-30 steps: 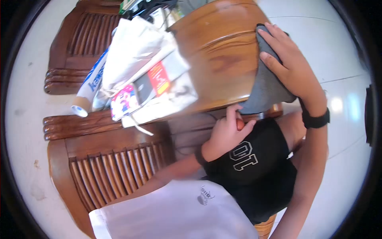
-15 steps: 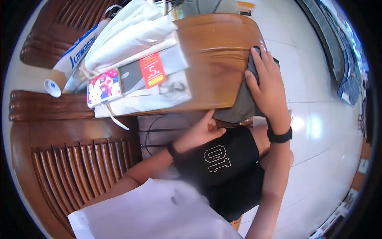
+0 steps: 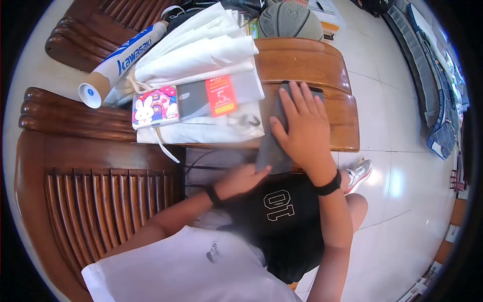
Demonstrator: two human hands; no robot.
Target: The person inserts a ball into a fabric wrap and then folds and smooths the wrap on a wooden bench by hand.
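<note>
Glossy wooden tabletop (image 3: 307, 60) under R hand (image 3: 304, 126); pale tiled floor (image 3: 390, 201) off R little-finger side; slatted wooden chair (image 3: 110, 148) behind & outboard of L hand (image 3: 240, 178).

Step in hand (judged): gray cloth (image 3: 274, 153) pressed to the wood w/ R palm. For best results, load palm & fingers evenly; avoid bearing on fingertips alone. Steady near corner w/ L hand to limit bunching. Leave clearance btwn R thumb & white bags (image 3: 201, 63) to avoid snagging.

Cloth pos.: directly beneath R palm & fingers, exposed past thumb side; dark-edged far end just by R fingertips; near end past table edge, next to L fingertips.

R grip: palm down, fingers slightly spread, not pinching. L grip: blurred; contact w/ cloth probable, but can't tell for sure, nor whether pinching.

Thumb side of R hand, atop bags: red tag (image 3: 221, 95), then bunny-print box (image 3: 156, 106) farther out. Past these: Kawasaki tube (image 3: 123, 60). Beyond R fingertips, at far table edge: gray basketball (image 3: 291, 22).
</note>
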